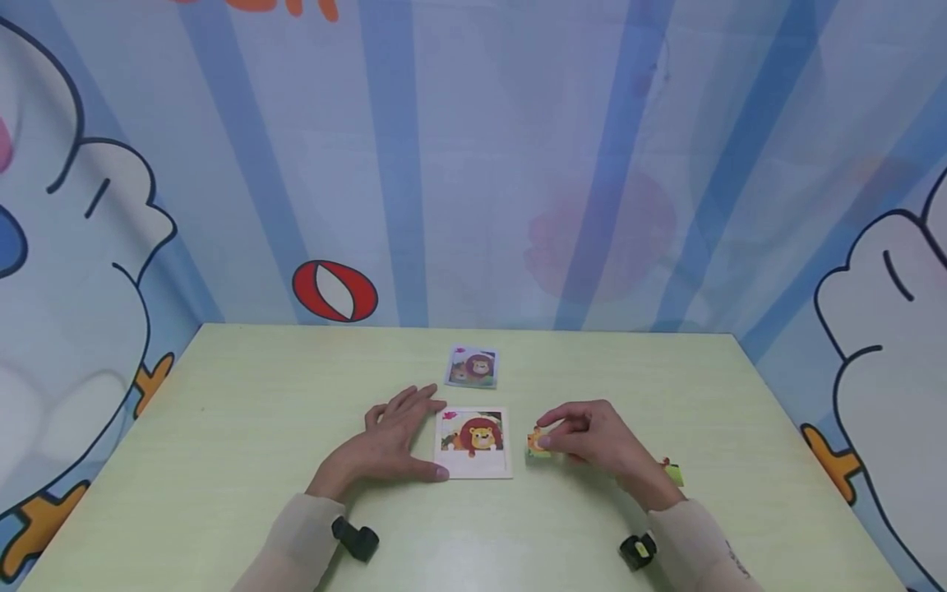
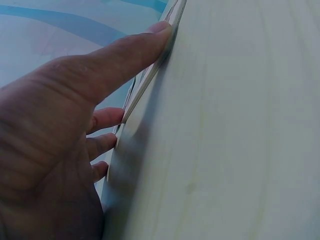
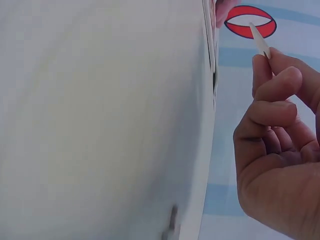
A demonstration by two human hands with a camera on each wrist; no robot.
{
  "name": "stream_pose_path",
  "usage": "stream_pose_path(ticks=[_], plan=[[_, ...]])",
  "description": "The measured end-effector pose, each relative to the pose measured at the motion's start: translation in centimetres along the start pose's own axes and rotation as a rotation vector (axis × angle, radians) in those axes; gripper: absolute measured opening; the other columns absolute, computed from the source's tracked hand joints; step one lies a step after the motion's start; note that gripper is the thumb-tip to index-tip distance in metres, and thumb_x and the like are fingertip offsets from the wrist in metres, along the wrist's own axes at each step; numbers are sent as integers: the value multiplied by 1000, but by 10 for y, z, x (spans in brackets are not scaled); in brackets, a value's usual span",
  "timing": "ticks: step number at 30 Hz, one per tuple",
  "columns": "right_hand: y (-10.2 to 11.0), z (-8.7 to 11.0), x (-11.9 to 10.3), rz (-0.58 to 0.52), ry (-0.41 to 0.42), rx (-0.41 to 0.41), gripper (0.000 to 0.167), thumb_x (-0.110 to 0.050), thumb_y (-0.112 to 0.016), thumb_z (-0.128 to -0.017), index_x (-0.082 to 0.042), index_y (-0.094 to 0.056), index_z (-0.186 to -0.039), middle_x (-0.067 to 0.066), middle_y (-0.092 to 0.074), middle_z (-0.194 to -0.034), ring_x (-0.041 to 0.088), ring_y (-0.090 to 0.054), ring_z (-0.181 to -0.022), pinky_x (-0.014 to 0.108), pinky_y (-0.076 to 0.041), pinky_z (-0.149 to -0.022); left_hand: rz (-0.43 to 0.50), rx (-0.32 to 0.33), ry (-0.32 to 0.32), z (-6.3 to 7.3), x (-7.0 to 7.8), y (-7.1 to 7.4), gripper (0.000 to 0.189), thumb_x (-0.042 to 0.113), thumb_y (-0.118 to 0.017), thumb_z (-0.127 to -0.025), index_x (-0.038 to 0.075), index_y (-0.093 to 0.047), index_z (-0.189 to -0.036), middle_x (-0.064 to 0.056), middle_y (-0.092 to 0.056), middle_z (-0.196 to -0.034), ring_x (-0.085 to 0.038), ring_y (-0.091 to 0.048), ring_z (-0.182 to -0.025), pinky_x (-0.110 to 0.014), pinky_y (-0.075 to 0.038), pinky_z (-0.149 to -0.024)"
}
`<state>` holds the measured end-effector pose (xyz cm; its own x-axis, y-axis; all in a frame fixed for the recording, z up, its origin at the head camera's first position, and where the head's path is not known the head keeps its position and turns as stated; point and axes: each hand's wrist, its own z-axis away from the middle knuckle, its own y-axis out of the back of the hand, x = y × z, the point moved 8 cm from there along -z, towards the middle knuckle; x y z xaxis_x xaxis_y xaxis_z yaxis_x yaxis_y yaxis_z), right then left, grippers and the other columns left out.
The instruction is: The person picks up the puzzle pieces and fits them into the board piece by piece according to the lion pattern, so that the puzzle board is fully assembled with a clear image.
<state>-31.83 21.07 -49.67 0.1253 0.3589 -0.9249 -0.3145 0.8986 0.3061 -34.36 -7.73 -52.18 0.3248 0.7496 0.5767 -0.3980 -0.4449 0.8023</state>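
A square white puzzle board (image 1: 473,469) with a lion picture across its upper part lies flat on the table; its lower part is blank white. My left hand (image 1: 388,444) rests at the board's left side, thumb on the lower left corner and index finger by the upper left one, fingers fairly straight. In the left wrist view the thumb (image 2: 125,55) touches the board's edge. To the right of the board, my right hand (image 1: 602,440) pinches a small orange and green puzzle piece (image 1: 538,448) between thumb and fingers. That piece (image 3: 260,40) appears thin and edge-on in the right wrist view.
Behind the board lies a picture card (image 1: 472,367) with the same lion. Another green puzzle piece (image 1: 672,473) shows on the table (image 1: 740,543), partly hidden by my right wrist. A printed blue striped backdrop (image 1: 473,164) stands at the table's back edge.
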Motion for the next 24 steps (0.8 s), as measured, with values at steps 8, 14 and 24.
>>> stream_pose_path(ticks=[8, 14, 24], plan=[[-29, -12, -11, -43, 29, -23, 30, -21, -86, -92, -5, -78, -116, 4, -76, -77, 10, -44, -53, 24, -37, -52, -4, 1, -8, 1, 0, 0, 101, 54, -90, -80, 23, -42, -164, -2, -18, -183, -36, -7, -171, -73, -10, -130], [-47, -21, -17, -58, 21, -1, 28, -21, -87, -91, -4, -78, -111, 3, -75, -75, 11, -46, -54, 25, -41, -55, 2, -2, -18, 2, 1, 0, 101, 53, -91, -80, 22, -42, -164, -3, -18, -183, -36, -8, -171, -73, -11, -130], [-69, -35, -20, -47, -2, 20, 19, -19, -88, -90, -5, -80, -101, 0, -71, -69, 11, -50, -56, 24, -43, -55, 5, -6, -23, 1, 1, 1, 101, 56, -89, -81, 21, -42, -164, -3, -17, -183, -37, -7, -171, -73, -10, -129]])
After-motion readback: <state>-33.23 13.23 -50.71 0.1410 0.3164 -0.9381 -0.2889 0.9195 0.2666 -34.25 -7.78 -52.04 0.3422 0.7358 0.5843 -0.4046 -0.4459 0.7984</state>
